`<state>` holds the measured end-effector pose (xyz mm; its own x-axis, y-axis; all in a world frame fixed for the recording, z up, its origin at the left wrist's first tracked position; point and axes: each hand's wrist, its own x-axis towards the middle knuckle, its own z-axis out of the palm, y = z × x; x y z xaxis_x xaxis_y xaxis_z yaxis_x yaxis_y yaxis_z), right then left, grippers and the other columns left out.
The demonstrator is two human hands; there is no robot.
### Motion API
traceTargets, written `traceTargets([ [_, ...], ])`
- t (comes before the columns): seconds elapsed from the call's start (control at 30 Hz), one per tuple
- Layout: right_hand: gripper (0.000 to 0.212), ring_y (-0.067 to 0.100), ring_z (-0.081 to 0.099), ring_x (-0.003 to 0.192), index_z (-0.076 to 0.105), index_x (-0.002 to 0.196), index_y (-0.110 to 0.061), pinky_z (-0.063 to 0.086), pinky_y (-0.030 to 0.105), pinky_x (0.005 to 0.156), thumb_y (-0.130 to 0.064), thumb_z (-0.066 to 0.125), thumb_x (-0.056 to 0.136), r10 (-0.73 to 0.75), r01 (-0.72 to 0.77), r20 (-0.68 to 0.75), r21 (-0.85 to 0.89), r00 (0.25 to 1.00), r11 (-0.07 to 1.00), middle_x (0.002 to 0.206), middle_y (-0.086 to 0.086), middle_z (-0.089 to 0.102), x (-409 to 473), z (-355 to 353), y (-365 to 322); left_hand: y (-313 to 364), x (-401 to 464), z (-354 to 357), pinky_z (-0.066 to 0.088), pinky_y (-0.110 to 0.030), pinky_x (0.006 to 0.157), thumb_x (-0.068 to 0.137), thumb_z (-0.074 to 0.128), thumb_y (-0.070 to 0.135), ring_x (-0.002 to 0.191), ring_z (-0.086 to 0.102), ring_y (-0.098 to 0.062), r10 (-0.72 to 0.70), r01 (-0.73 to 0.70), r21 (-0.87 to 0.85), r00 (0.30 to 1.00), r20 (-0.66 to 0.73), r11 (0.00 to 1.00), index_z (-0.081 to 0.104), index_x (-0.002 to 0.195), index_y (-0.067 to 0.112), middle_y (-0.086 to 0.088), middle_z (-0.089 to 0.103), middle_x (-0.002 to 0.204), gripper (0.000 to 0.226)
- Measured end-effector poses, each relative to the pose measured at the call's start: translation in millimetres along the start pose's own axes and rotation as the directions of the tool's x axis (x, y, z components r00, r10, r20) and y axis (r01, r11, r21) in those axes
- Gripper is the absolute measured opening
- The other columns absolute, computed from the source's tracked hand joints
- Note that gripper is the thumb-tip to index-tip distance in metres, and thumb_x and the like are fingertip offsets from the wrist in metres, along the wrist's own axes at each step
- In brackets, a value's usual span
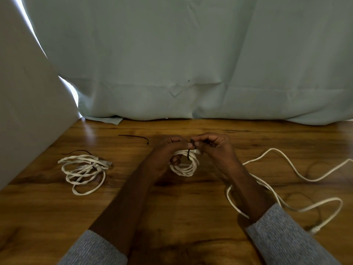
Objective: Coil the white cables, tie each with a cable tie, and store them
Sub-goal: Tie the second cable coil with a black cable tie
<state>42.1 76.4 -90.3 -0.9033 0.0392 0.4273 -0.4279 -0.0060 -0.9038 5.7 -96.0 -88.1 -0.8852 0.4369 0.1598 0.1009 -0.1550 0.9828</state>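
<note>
Head view: a person in grey sleeves sits at a wooden table (172, 217), with a pale curtain (191, 54) hanging behind it.

Both hands meet over the middle of the table. The left hand (168, 150) has its fingers curled round a small, tight coil (184, 167) of white cable and holds it just above the wood. The right hand (212, 145) pinches the upper end of a black tie (189, 154) that runs across the top strands of that coil. Whether the tie's tail is already threaded through its head cannot be told; the fingers hide that spot.

To the left lies a second coil (84, 170), looser and untidy. A thin dark strand shows at its far edge, possibly a tie, so this one looks bundled already, though that is uncertain.

Behind it, nearer the curtain, a spare tie (133, 138) lies flat on the wood, untouched.

To the right, a loose cable (286, 180) sprawls in wide loops, passing under the right forearm, its plug near the right sleeve. It is not yet coiled.

As a judgement, the work is about midway: one cable seemingly done, one being tied, one left to coil and tie. No storage place is visible, so nothing appears stored.
</note>
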Motion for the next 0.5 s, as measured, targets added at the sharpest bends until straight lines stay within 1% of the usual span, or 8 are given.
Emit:
traceTargets([
  [0.07,0.026,0.008,0.071,0.081,0.076,0.092,-0.012,0.053,0.02,0.067,0.011,0.066,0.086,0.025,-0.025,0.003,0.033,1.0,0.999,0.085,-0.002,0.078,-0.2,1.6,1.4,2.1,-0.4,1.6,0.029,-0.016,0.036,0.09,0.06,0.002,0.033,0.037,-0.006,-0.002,0.002,-0.007,1.0,0.003,1.0,0.067,0.086,-0.012,-0.008,0.061,0.056,0.016],
  [0.13,0.028,0.008,0.071,0.08,0.077,0.091,-0.012,0.053,0.019,0.067,0.012,0.065,0.085,0.032,-0.032,0.005,0.071,0.999,0.997,0.084,-0.002,0.078,-0.6,3.1,0.8,3.1,-1.8,2.4,0.028,-0.016,0.035,0.09,0.059,0.001,0.033,0.038,-0.004,-0.006,0.006,-0.011,1.0,0.002,1.0,0.066,0.088,-0.013,-0.003,0.061,0.053,0.016],
  [0.27,0.034,0.014,0.071,0.081,0.079,0.084,-0.019,0.057,0.025,0.071,0.012,0.067,0.083,0.023,-0.021,-0.017,0.104,1.0,0.994,0.085,0.001,0.077,0.5,1.5,0.7,2.2,-1.0,0.2,0.028,-0.016,0.036,0.089,0.062,0.003,0.033,0.035,-0.007,-0.006,0.006,-0.015,1.0,0.009,1.0,0.07,0.076,0.0,-0.007,0.058,0.054,0.016],
  [0.37,0.028,0.011,0.07,0.08,0.076,0.088,-0.013,0.056,0.023,0.071,0.013,0.066,0.084,0.028,-0.028,0.001,0.06,1.0,0.998,0.084,-0.001,0.077,0.2,1.4,2.0,3.2,-0.2,-0.4,0.027,-0.016,0.036,0.091,0.059,0.003,0.031,0.034,-0.005,-0.03,0.03,-0.031,1.0,0.006,0.999,0.07,0.07,0.006,-0.004,0.056,0.049,0.024],
  [0.43,0.025,0.009,0.07,0.079,0.074,0.093,-0.01,0.054,0.021,0.068,0.012,0.065,0.085,0.043,-0.044,0.011,0.062,0.999,0.997,0.084,0.0,0.077,-0.7,2.7,2.4,4.2,-0.9,0.2,0.027,-0.016,0.036,0.092,0.058,0.002,0.031,0.034,-0.005,-0.037,0.037,-0.034,0.999,0.001,0.999,0.068,0.069,0.005,-0.002,0.053,0.047,0.025],
  [0.5,0.025,0.009,0.07,0.078,0.074,0.094,-0.012,0.053,0.02,0.067,0.01,0.066,0.086,0.065,-0.066,0.009,0.081,0.998,0.995,0.084,0.001,0.077,-0.8,3.4,2.6,4.8,-1.5,0.1,0.027,-0.015,0.035,0.092,0.059,0.002,0.031,0.035,-0.005,-0.032,0.032,-0.033,0.999,0.0,0.999,0.065,0.073,0.001,-0.004,0.052,0.048,0.02],
])
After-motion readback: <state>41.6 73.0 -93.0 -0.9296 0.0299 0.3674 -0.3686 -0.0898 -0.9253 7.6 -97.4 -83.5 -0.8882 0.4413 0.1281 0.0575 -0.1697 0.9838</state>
